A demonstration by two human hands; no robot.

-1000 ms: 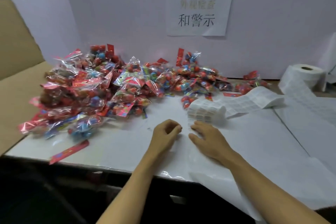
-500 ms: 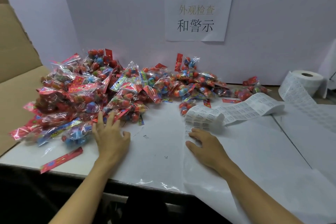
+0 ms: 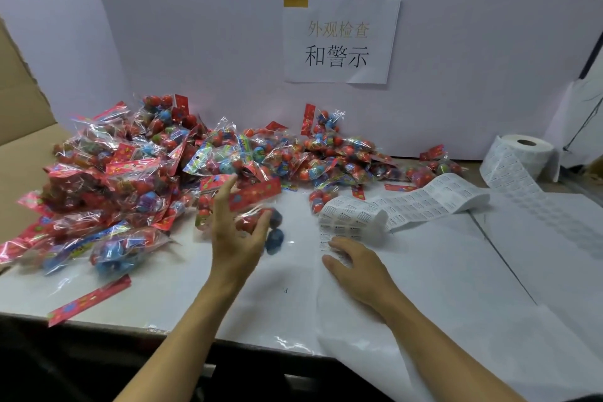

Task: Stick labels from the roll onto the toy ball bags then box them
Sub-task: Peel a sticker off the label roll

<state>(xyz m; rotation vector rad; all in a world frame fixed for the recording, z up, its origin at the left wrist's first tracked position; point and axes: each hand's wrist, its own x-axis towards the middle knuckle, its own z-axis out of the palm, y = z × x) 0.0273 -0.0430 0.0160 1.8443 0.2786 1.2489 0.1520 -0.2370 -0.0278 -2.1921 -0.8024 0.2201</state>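
One toy ball bag [image 3: 261, 222] is held in the curled fingers of the left hand [image 3: 236, 238], above the tabletop [image 3: 163, 287]. The label strip [image 3: 352, 222] lies just to its right, pressed flat under the straight fingers of the right hand [image 3: 355, 264].

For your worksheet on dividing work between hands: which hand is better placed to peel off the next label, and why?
The right hand: its fingers already rest on the label strip, while the left hand is busy holding a toy ball bag.

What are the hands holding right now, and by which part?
Left hand grips one toy ball bag by its ball-filled lower part, the red header card free above. Right hand holds nothing; its fingers rest flat on the label strip.
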